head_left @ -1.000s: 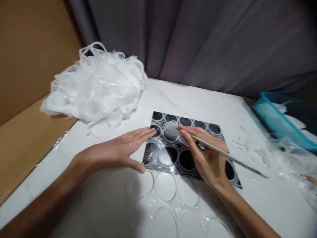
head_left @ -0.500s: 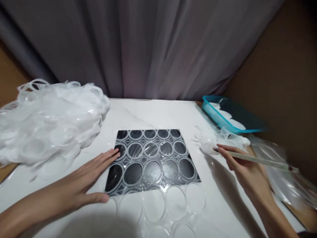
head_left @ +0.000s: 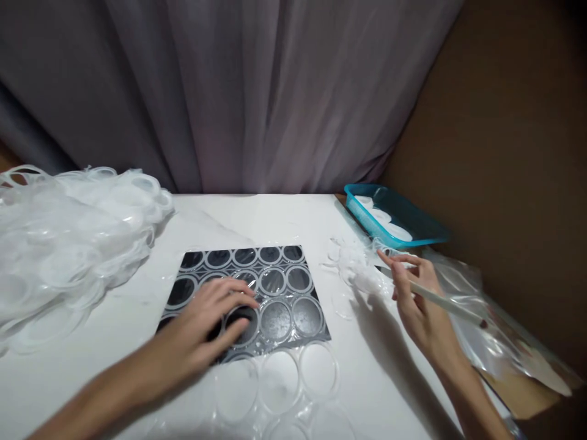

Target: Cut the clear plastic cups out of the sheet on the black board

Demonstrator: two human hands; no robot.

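Observation:
A clear plastic sheet (head_left: 276, 321) with rows of white-edged circles lies over a black rectangular board (head_left: 320, 333). Its near part runs past the board onto the white table. My left hand (head_left: 220, 315) is over the board's left half, fingers spread and bent, covering several circles; whether it presses on the sheet is unclear. In my right hand (head_left: 419, 299), off to the right of the board, is a slim, pale, stick-like tool (head_left: 443, 299) with a dark tip, gripped between thumb and fingers. Beside that tip is a small heap of clear plastic scraps (head_left: 358, 266).
At the left rises a large pile of ring-shaped plastic offcuts (head_left: 87, 238). A blue tray (head_left: 378, 229) with several white discs (head_left: 397, 232) stands at the back right. Plastic bags (head_left: 486, 330) lie along the right edge. A grey curtain (head_left: 257, 91) hangs behind the table.
My left hand has moved from the board's left edge to the right, over the circles. My right hand stays near the scraps with the tool, its fingers more raised. The view has turned rightward.

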